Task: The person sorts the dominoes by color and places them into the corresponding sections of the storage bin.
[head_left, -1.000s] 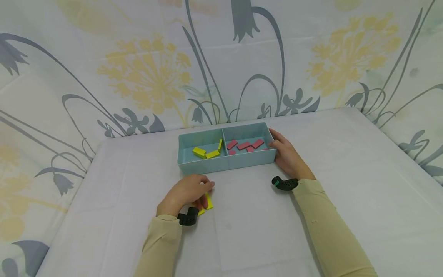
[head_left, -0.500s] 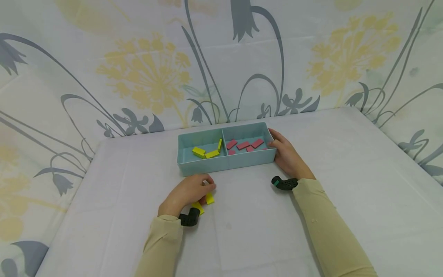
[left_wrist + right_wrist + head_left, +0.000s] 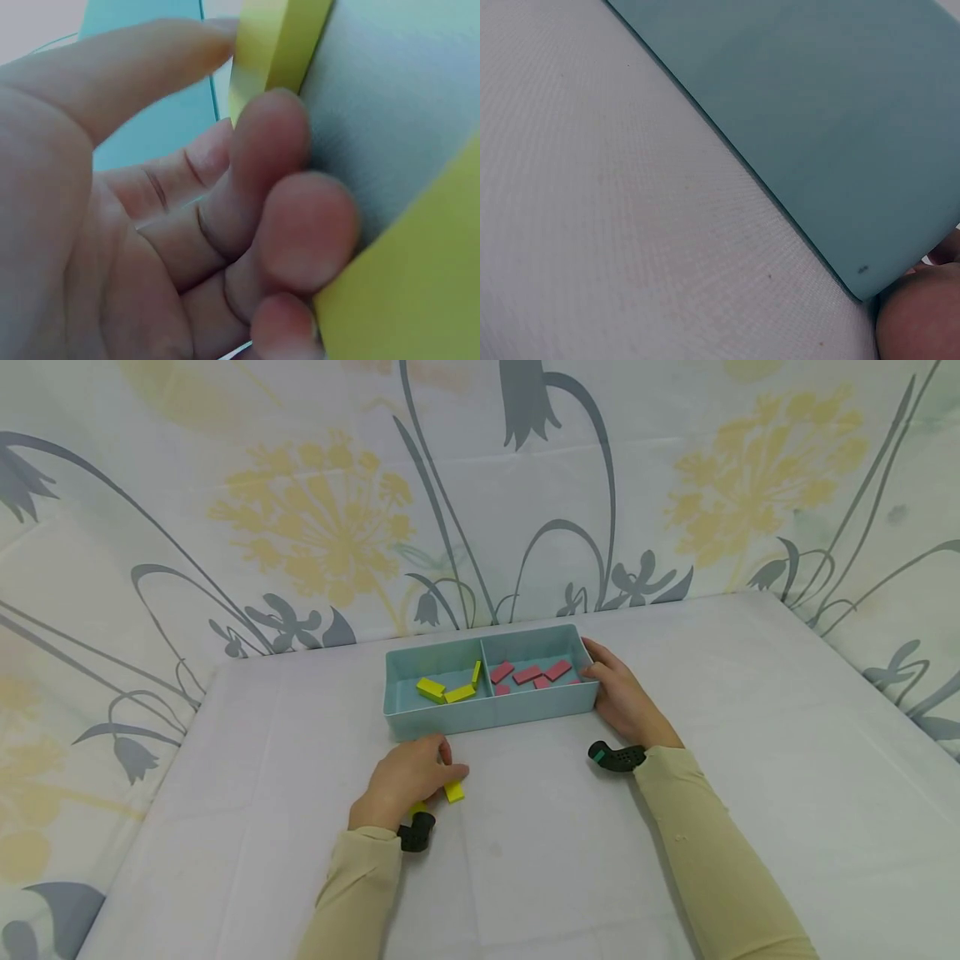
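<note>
My left hand (image 3: 408,779) is low over the cloth in front of the box, pinching a small flat yellow block (image 3: 454,792) with its thumb and index finger. The left wrist view shows that yellow block (image 3: 262,49) standing on edge against the thumb tip, the other fingers curled below. A second yellow block (image 3: 417,808) lies partly hidden under the same hand. My right hand (image 3: 626,697) grips the right end of a light blue two-part box (image 3: 487,718). Up close, the box wall (image 3: 817,127) fills much of the right wrist view beside a fingertip (image 3: 919,319).
Several yellow blocks (image 3: 460,693) lie in the box's left compartment, and several pink blocks (image 3: 527,675) in the right one. A divider (image 3: 486,668) parts them. White cloth (image 3: 540,843) covers the table; a flower-patterned curtain (image 3: 465,485) rises behind the box.
My left hand has shifted slightly up and right. One yellow block has moved a little away from me and to the right. The right hand and the box have stayed put.
</note>
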The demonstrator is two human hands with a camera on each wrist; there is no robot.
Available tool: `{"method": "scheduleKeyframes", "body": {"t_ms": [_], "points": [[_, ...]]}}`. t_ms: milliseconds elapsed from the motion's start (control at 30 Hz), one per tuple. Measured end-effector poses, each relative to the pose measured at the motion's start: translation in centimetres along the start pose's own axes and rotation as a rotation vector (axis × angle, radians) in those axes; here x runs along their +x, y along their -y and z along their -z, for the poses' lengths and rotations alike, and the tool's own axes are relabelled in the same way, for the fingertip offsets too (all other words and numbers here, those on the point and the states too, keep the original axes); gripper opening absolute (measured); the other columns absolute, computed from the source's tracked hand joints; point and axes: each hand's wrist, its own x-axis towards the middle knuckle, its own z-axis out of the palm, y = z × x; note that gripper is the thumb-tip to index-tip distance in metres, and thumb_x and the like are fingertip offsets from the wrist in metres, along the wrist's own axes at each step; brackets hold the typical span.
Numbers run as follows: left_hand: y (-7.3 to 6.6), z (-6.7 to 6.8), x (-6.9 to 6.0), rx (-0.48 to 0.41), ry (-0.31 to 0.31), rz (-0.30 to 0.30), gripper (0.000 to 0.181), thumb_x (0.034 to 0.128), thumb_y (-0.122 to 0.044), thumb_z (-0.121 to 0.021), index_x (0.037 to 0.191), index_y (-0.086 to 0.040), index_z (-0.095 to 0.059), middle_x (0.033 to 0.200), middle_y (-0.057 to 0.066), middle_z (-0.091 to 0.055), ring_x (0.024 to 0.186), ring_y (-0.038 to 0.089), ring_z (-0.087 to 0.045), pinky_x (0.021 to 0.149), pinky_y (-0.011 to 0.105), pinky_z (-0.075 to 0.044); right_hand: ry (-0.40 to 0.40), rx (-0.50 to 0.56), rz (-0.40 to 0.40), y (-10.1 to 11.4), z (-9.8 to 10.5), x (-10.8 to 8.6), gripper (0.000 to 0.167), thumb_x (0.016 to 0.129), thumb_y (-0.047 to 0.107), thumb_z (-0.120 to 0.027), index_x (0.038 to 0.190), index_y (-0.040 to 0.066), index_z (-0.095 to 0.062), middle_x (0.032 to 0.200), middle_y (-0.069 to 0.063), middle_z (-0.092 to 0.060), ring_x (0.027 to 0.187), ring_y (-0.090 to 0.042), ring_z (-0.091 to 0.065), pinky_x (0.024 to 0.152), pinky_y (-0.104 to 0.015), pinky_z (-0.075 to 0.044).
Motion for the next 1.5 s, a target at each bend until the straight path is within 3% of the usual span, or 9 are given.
{"method": "scheduleKeyframes", "body": {"t_ms": [267, 633, 967, 1233, 1500], "points": [[0.2, 0.1, 0.1, 0.010, 0.026, 0.010, 0.014, 0.0826, -0.028, -0.055, 0.085, -0.014, -0.055, 0.060, 0.001, -0.053, 0.053, 0.015, -0.049, 0.050, 0.027, -0.038, -0.006, 0.001, -0.002, 0.1, 0.0, 0.0, 0.061, 0.087, -0.002, -0.034, 0.143, 0.015, -0.016, 0.147, 0.000, -0.012, 0.132, -0.021, -0.015, 0.106, -0.041, -0.015], [0.4, 0.4, 0.4, -0.047, 0.080, -0.019, 0.022, 0.0881, -0.032, -0.052, 0.084, -0.012, -0.060, 0.062, 0.001, -0.056, 0.054, 0.014, -0.051, 0.053, 0.027, -0.041, 0.000, 0.010, -0.005, 0.0, 0.1, 0.1, 0.062, 0.087, -0.002, -0.035, 0.143, 0.016, -0.014, 0.147, 0.000, -0.010, 0.132, -0.020, -0.014, 0.106, -0.040, -0.015], [0.5, 1.0, 0.4, -0.147, 0.021, -0.056, 0.020, 0.0886, -0.034, -0.052, 0.082, -0.016, -0.058, 0.072, 0.001, -0.054, 0.060, 0.015, -0.051, 0.053, 0.026, -0.041, -0.009, -0.005, -0.008, 0.1, 0.0, 0.2, 0.063, 0.087, -0.002, -0.035, 0.143, 0.016, -0.014, 0.147, 0.000, -0.011, 0.132, -0.020, -0.014, 0.106, -0.041, -0.015], [0.4, 1.5, 0.1, -0.220, -0.047, -0.194, 0.023, 0.0893, -0.037, -0.051, 0.075, -0.021, -0.058, 0.074, 0.002, -0.057, 0.062, 0.016, -0.051, 0.056, 0.029, -0.042, -0.017, -0.013, -0.007, 0.0, -0.1, 0.3, 0.062, 0.087, -0.001, -0.036, 0.143, 0.015, -0.015, 0.147, 0.001, -0.010, 0.132, -0.019, -0.014, 0.106, -0.040, -0.015], [0.3, 1.8, 0.2, -0.328, -0.132, -0.226, 0.010, 0.0874, -0.024, -0.053, 0.095, -0.022, -0.059, 0.090, -0.006, -0.057, 0.077, 0.015, -0.051, 0.065, 0.029, -0.045, -0.032, -0.009, -0.017, -0.1, 0.1, 0.2, 0.062, 0.087, -0.001, -0.036, 0.143, 0.016, -0.016, 0.147, 0.001, -0.011, 0.132, -0.018, -0.015, 0.106, -0.039, -0.015]]}}
